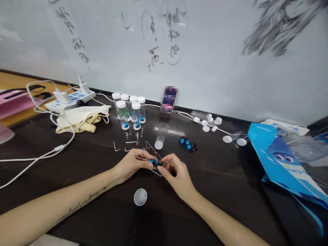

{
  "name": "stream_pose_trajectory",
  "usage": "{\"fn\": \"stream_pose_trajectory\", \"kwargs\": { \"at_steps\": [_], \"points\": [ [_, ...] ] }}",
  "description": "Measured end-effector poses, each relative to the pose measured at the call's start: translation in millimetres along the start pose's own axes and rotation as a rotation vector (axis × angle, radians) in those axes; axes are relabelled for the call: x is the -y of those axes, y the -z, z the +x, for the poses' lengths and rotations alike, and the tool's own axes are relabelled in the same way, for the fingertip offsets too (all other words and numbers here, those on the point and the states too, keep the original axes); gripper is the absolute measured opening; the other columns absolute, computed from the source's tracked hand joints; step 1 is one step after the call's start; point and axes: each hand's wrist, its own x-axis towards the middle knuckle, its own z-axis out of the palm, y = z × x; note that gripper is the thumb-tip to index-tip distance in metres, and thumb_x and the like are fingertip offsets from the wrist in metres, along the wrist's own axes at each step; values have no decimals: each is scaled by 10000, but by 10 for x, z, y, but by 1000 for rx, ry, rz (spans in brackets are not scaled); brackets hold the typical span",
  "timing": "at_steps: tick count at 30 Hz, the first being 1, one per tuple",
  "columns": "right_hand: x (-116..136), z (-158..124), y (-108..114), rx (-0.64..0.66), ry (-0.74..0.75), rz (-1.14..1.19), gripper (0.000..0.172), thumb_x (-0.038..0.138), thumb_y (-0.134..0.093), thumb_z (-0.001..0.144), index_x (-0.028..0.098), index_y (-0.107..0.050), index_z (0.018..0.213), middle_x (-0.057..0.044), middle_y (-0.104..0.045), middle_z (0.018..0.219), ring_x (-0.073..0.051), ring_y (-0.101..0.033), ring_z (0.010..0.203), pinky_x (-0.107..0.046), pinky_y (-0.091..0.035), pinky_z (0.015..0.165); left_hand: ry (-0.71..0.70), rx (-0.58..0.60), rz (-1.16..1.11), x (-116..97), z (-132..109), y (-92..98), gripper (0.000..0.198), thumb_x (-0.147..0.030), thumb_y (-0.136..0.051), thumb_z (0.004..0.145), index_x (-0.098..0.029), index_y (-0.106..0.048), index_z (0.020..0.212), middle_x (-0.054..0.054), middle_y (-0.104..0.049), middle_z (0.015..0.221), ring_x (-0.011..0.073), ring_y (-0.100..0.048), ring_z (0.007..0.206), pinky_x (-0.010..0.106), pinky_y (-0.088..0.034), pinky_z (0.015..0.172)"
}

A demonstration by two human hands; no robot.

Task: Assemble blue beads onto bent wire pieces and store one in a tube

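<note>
Holding a small blue-and-black part [154,163] near the middle of the table [102,215], with the left hand [134,164] clamped on its left end between thumb and fingers, and the right hand [178,174] pinching its right end between thumb and forefinger. Showing around the fingertips, thin bent metal pieces [151,146]; cannot tell whether gripped or lying on the table. Just left of these, L-shaped metal keys [131,142] on bare tabletop. On the near-edge side of the part, a small white dish [140,197] with dark bits inside. Toward the far edge, a clear tube [163,131] with a white cap at its near end, and right of it, a cluster of blue-and-black pieces [188,145]. Farther left, standing upright, six capped tubes [136,115], with blue or green pieces in several. Along the far edge, a phone [169,99] with a blurred screen, leaning on the whiteboard [217,61], then loose white caps [205,128] toward the far right corner. By the right edge, a blue packet [284,164]. Near the far left corner, a cream cloth [79,118], a power strip [71,100] and white cables [69,138].
</note>
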Motion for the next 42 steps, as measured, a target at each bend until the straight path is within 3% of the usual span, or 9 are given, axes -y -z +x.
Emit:
{"fn": "stream_pose_trajectory", "kwargs": {
  "at_steps": [11,20,24,32,42],
  "points": [
    [-13,6,15,6,-77,22,121,248,-698,820,187,-593,808,57,-538,613,-100,-483,555,-227,-372,554,44,25,69,-17,-25,37,194,-69,-848,598,-162,-788,757,17,-766,735,117,-686,690,188,-537,660],
    [13,-8,43,91,-69,44,190,306,-630,889,181,-594,752,35,-606,593,-95,-491,509,-223,-364,523,89,29,81,-36,-37,5,196,-63,-847,582,-169,-784,734,3,-755,725,123,-685,678,205,-547,663],
    [15,-2,45,115,-73,47,185,288,-607,904,181,-596,754,35,-611,594,-91,-486,497,-218,-363,518,92,42,85,-34,-40,16,197,-64,-839,598,-169,-785,754,6,-755,725,122,-681,669,207,-546,657],
    [-19,8,11,35,-88,32,142,234,-745,783,198,-609,805,54,-581,632,-105,-500,565,-223,-394,562,92,24,70,-29,-37,41,180,-62,-840,597,-168,-781,730,14,-761,739,126,-679,671,216,-541,655],
    [17,6,31,89,-82,20,132,274,-685,848,193,-607,780,51,-579,596,-103,-488,534,-230,-376,543,84,40,82,-32,-38,31,201,-66,-842,589,-179,-789,747,14,-768,742,122,-680,672,198,-540,635]
  ]
}}
